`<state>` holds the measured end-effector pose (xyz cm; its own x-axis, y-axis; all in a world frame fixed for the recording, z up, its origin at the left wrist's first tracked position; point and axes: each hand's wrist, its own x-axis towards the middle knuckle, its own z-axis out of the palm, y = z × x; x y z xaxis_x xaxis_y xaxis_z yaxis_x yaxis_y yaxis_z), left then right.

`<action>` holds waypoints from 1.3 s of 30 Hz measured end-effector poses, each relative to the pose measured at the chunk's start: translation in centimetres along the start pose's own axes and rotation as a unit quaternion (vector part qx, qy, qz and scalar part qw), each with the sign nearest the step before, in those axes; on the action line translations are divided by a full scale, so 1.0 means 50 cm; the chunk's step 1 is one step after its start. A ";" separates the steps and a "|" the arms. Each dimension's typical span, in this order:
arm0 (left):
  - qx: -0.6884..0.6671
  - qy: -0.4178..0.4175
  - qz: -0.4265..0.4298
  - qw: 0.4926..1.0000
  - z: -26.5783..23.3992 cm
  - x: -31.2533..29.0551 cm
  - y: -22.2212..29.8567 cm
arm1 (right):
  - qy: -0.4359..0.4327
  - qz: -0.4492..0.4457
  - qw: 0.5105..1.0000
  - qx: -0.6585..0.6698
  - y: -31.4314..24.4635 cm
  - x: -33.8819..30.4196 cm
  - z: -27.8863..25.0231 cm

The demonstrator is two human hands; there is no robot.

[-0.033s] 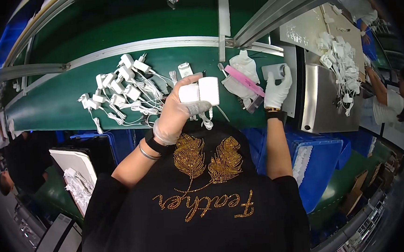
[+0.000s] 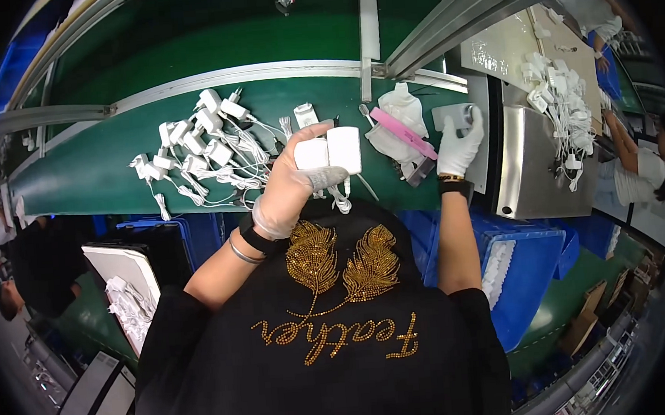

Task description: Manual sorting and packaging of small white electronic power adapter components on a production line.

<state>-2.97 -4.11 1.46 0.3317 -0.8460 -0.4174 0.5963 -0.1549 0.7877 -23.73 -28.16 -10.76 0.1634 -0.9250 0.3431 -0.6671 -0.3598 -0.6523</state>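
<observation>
My left hand (image 2: pixel 288 176), in a thin pale glove with a grey patch at the thumb, is closed around two white power adapters (image 2: pixel 344 151) held side by side. A short white cable coil (image 2: pixel 340 201) hangs below them. At the right end of the green bench my right hand (image 2: pixel 459 146), in a white glove, has its thumb and fingers curled at a pale grey flat piece (image 2: pixel 447 115); its exact kind is unclear. Another white adapter (image 2: pixel 305 115) lies just beyond my left hand. Between my hands lie a pink strip (image 2: pixel 403 133) and white crumpled bags (image 2: pixel 401 106).
Several white adapters with coiled cables (image 2: pixel 204 132) are heaped on the bench's left. A steel box (image 2: pixel 541 162) and more adapters (image 2: pixel 560 99) stand at right. Blue bins (image 2: pixel 530 271) sit below the bench edge. A metal frame (image 2: pixel 481 12) crosses above. Other people work at both sides.
My right hand has shifted very slightly to the right with the pale grey flat piece. My left hand and its adapters have stayed in place.
</observation>
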 end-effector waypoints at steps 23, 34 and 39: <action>0.010 0.023 0.079 0.997 -0.001 -0.023 0.024 | 0.021 -0.127 0.985 -0.111 -0.064 -0.033 -0.031; 0.066 -0.011 0.062 0.996 0.009 -0.030 0.047 | -0.236 -0.452 0.857 0.078 -0.362 -0.041 -0.097; 0.088 -0.012 0.081 0.993 0.005 -0.033 0.031 | -0.276 -0.513 0.808 0.094 -0.368 -0.044 -0.115</action>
<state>-2.76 -3.05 3.48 0.3941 -0.8789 -0.2688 0.3978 -0.1005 0.9120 -15.98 -18.79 4.38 0.8932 -0.0238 0.4490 0.1386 -0.9353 -0.3255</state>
